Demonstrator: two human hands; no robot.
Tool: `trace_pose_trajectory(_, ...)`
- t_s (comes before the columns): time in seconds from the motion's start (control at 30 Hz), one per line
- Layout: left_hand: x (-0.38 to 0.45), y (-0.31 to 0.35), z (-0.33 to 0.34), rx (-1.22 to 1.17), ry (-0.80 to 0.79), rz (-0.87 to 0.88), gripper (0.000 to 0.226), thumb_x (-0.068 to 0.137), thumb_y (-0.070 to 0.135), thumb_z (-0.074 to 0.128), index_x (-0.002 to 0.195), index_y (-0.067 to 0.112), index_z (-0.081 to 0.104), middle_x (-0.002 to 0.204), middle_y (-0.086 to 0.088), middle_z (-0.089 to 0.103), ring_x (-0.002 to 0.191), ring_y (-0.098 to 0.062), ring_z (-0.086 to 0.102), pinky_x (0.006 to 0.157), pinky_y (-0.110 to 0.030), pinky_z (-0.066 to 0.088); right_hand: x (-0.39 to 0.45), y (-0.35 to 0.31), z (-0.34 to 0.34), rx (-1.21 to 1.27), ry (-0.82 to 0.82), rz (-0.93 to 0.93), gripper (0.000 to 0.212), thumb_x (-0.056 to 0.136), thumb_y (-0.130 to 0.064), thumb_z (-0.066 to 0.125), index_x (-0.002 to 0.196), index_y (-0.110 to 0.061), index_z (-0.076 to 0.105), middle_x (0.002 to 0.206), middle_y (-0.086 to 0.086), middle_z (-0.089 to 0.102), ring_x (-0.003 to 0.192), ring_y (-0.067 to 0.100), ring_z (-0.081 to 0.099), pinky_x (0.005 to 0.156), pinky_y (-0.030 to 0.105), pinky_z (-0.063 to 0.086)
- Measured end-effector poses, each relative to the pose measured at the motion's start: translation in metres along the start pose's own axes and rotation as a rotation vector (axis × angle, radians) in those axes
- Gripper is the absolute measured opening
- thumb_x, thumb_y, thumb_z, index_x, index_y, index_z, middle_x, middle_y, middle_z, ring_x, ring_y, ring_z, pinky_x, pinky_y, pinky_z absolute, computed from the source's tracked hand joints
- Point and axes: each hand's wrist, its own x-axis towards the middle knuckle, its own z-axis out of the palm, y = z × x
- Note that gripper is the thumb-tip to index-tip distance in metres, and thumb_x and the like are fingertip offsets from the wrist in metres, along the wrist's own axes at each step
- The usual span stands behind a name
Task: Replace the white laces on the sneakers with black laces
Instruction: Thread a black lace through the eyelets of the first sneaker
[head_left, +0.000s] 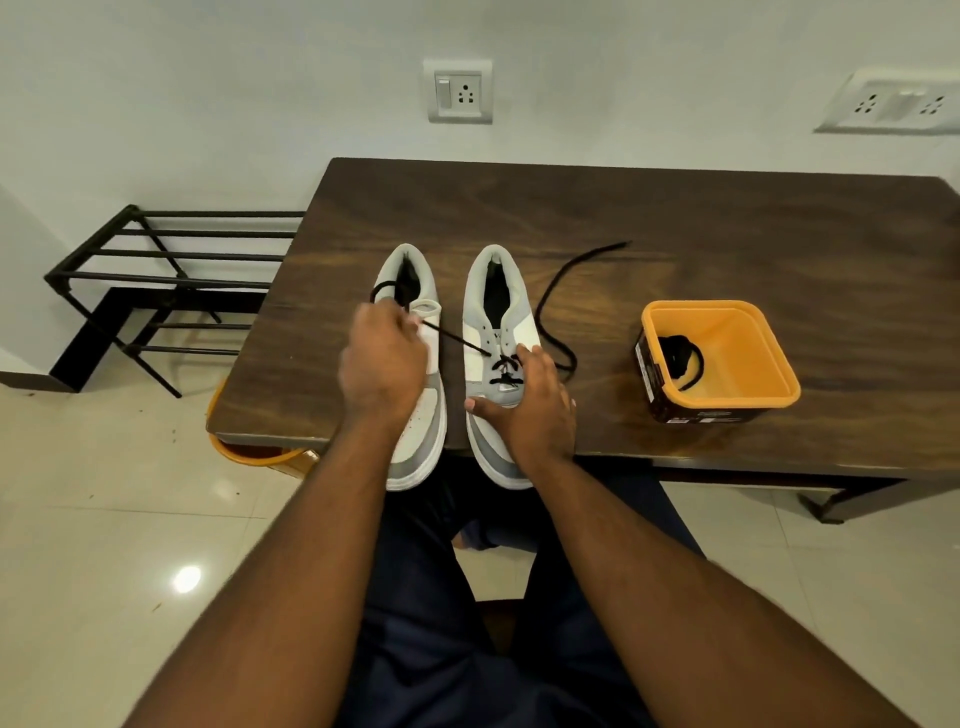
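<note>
Two grey-and-white sneakers stand side by side at the table's near edge, toes toward me. The right sneaker (498, 322) has a black lace (558, 291) threaded through its lowest eyelets; one end trails right across the table. My left hand (382, 364) hovers over the left sneaker (415, 447) and pinches the lace's other end, pulled taut to the left. My right hand (535, 405) rests on the right sneaker's toe, thumb and fingers curled round it. No white laces show on either shoe.
An orange square tub (748, 395) with a coiled black lace (680, 358) inside stands at the right of the dark wooden table (675, 218). A black metal rack (156, 270) stands left of the table. An orange bucket rim (249, 452) shows under the table's left corner.
</note>
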Motion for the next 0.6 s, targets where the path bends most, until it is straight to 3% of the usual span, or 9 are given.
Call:
trace_pose_trajectory(0.13, -0.010, -0.008, -0.010, 0.011, 0.036, -0.015, 0.020, 0.101, 0.028, 0.049, 0.104, 0.011, 0.059, 0.102, -0.003, 0.046, 0.081, -0.021, 0.050, 0.068, -0.035, 0.035, 0.001, 0.003, 0.002, 0.033, -0.020, -0.008, 0.099, 0.068, -0.063, 0.074, 0.149, -0.028, 0.029, 0.160, -0.003, 0.021, 0.144, 0.023, 0.025, 0.115, 0.048, 0.026)
trace_pose_trajectory(0.23, -0.020, 0.002, 0.000, -0.012, -0.047, 0.049, 0.027, 0.099, 0.029, 0.051, 0.124, 0.017, 0.052, 0.120, -0.004, 0.048, 0.095, -0.027, 0.059, 0.071, -0.034, 0.037, 0.003, 0.003, 0.003, 0.033, -0.026, -0.010, 0.100, 0.068, -0.061, 0.076, 0.149, -0.027, 0.028, 0.160, -0.002, 0.020, 0.144, 0.023, 0.023, 0.114, 0.043, 0.027)
trace_pose_trajectory(0.33, -0.017, 0.013, 0.017, 0.018, -0.227, 0.164, 0.044, 0.097, 0.031, 0.055, 0.140, 0.024, 0.045, 0.140, -0.001, 0.045, 0.112, -0.023, 0.058, 0.077, -0.031, 0.041, 0.004, 0.004, 0.006, 0.033, -0.026, -0.014, 0.099, 0.068, -0.060, 0.075, 0.149, -0.026, 0.029, 0.159, -0.003, 0.022, 0.145, 0.021, 0.023, 0.113, 0.038, 0.026)
trace_pose_trajectory(0.43, -0.013, 0.021, 0.036, 0.131, -0.379, 0.221, 0.027, 0.097, 0.033, 0.055, 0.122, 0.024, 0.062, 0.125, 0.001, 0.052, 0.100, -0.023, 0.062, 0.078, -0.035, 0.046, 0.004, 0.004, 0.006, 0.045, -0.008, -0.023, 0.094, 0.071, -0.054, 0.076, 0.148, -0.024, 0.031, 0.158, -0.001, 0.026, 0.144, 0.019, 0.025, 0.112, 0.034, 0.026)
trace_pose_trajectory(0.6, -0.008, 0.014, 0.041, 0.164, -0.394, 0.180, 0.017, 0.097, 0.022, 0.053, 0.091, 0.019, 0.069, 0.086, 0.000, 0.066, 0.072, -0.021, 0.065, 0.069, -0.034, 0.051, 0.004, 0.006, 0.006, 0.084, -0.007, -0.020, 0.095, 0.069, -0.054, 0.079, 0.148, -0.025, 0.033, 0.158, -0.002, 0.026, 0.143, 0.020, 0.027, 0.111, 0.036, 0.030)
